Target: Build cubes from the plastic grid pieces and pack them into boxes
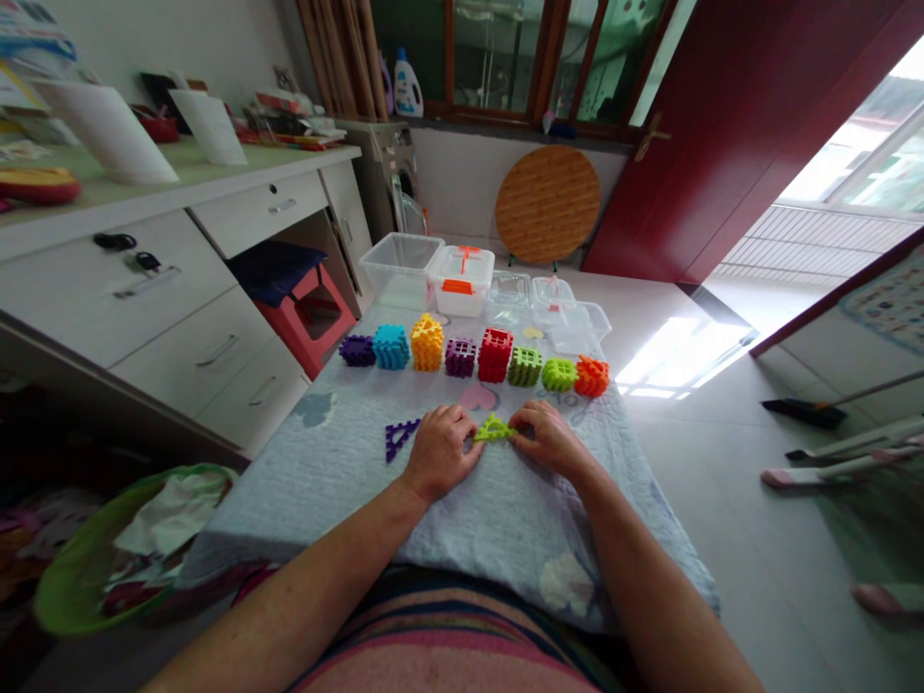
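A lime-green triangular building piece [495, 429] with toothed edges lies low over the cloth between my two hands. My left hand [444, 445] pinches its left corner. At its right corner, the fingers of my right hand [547, 435] are closed on the same piece. Just left of my left hand, a dark purple toothed triangle piece [398, 439] rests flat, its right end near my knuckles. Behind the hands stands a row of stacked toothed pieces, among them a blue stack [391, 346], a yellow stack [426, 343], a red stack [496, 354] and an orange stack [592, 376].
A pale blue patterned cloth [346, 491] covers the table. At its far end stand a clear open bin [401, 262], a lidded box with orange clips [463, 281] and smaller clear containers [509, 294]. A red stool [307, 308] is left of the table.
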The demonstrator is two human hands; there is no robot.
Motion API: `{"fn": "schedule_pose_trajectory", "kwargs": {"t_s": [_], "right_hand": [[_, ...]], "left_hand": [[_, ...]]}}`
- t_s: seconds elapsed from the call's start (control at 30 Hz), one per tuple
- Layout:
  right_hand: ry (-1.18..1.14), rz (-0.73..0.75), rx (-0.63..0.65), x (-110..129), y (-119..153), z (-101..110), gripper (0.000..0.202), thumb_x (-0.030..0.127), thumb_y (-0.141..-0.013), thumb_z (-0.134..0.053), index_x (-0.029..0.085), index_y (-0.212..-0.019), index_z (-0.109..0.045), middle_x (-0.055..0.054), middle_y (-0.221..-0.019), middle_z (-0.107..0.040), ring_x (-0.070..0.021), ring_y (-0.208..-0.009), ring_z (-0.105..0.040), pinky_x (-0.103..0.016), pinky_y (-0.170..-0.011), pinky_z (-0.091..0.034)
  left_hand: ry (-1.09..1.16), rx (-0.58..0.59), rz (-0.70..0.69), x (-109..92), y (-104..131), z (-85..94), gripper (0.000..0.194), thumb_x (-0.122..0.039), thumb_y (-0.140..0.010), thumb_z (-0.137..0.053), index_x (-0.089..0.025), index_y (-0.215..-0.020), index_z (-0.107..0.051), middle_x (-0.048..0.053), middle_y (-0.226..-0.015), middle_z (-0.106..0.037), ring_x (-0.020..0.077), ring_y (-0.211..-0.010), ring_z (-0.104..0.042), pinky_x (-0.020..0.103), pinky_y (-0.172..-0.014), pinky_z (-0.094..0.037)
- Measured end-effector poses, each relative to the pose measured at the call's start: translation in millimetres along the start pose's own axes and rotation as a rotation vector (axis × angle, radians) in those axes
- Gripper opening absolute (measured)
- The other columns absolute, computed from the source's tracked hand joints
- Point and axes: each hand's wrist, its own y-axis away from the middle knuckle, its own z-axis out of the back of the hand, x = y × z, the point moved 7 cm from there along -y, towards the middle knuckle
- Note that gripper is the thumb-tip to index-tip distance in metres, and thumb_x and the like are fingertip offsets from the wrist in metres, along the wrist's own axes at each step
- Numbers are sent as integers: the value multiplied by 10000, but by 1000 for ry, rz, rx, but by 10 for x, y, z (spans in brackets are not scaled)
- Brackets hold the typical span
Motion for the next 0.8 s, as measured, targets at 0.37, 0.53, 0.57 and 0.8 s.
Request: {"fn": "schedule_pose_trajectory", "kwargs": {"t_s": [0.37, 0.53, 0.57, 0.8], "right_hand": [[41, 28, -1, 61, -17, -37, 64, 132, -762, -652, 173, -807, -673, -35, -798, -606, -175, -782, -511, -311, -769, -395], [14, 38, -21, 68, -10, -7, 80, 106, -711, -662, 170, -759, -655, -18, -744, -581, -162, -748, -507, -286, -729, -396], [0, 37, -28, 52, -4, 14, 81, 108, -709, -665, 172, -759, -655, -14, -741, -581, -159, -745, -512, -282, -725, -398], [-103, -64, -319, -261, 115, 486, 16, 204, -764, -639, 193, -772, -648, -20, -774, -619, -172, -778, -571, -299, -754, -445]], "left_hand": [[-24, 30, -65, 7, 23, -4, 80, -266, -836, -667, -187, -832, -671, 58, -883, -626, 224, -873, -556, 371, -801, -422], [5, 15, -80, 14, 13, -16, 77, -256, -863, -638, -184, -850, -662, 53, -886, -621, 221, -884, -555, 370, -819, -442], [17, -1, -80, 18, 11, -6, 74, -251, -866, -631, -184, -861, -660, 54, -893, -618, 222, -893, -555, 372, -829, -447], [89, -162, -124, 26, 13, 113, 153, -209, -855, -597, -173, -1000, -632, 76, -991, -609, 242, -959, -543, 406, -886, -461]]}}
